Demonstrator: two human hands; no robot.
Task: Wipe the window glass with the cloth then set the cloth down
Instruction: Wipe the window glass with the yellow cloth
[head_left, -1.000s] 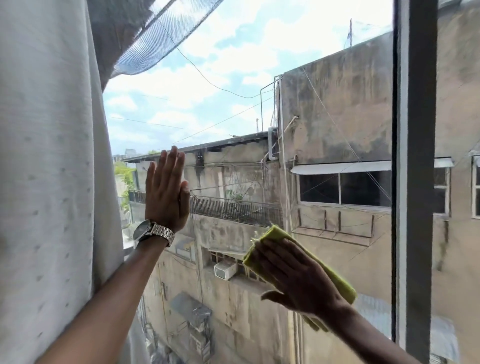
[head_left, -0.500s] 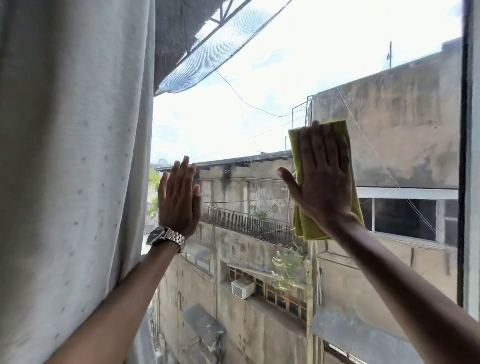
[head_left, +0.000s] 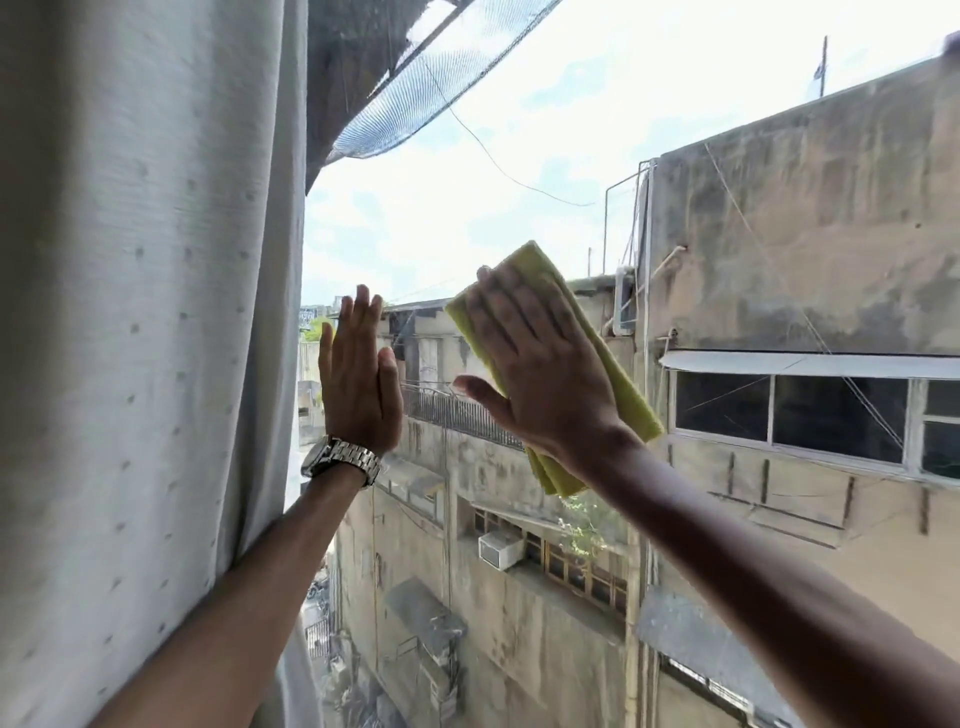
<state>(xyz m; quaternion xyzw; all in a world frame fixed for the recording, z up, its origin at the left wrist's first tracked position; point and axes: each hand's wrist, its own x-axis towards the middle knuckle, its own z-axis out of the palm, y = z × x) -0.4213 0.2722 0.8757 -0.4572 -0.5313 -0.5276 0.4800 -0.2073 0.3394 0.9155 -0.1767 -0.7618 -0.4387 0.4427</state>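
Curtain (head_left: 145, 312): pale, dotted, hangs at far left, pushed aside by the left forearm. Left hand (head_left: 358, 384): flat, fingers together and pointing up, palm toward the window glass (head_left: 467, 197), holds nothing; looks braced on the pane, same place as 0.5 s ago; metal watch (head_left: 340, 460) on wrist. Cloth (head_left: 631, 400): yellow-green, folded into a long strip, pinned against the glass near mid-pane, just right of the left hand, the two apart. Right hand (head_left: 540, 379): spread open over the cloth, no closed grip, palm and fingers press it to the pane, thumb out to the left. Change: 0.5 s ago cloth stood near upright & well apart from the left hand; 1 s ago it was low. Now it sits closer to the left hand & tilted, so the stroke appears to run leftward across the mid band. Meaning, as a judgement: wiping phase ongoing, pane only partly covered, set-down not yet due. Orientation: long axis diagonal, upper end toward upper left, lower end toward lower right, under the wrist; lies flat in the plane of the glass. Upper tip clear of the fingers; lower end shows below the wrist. Bldgs (head_left: 779, 260) outside: backdrop only.
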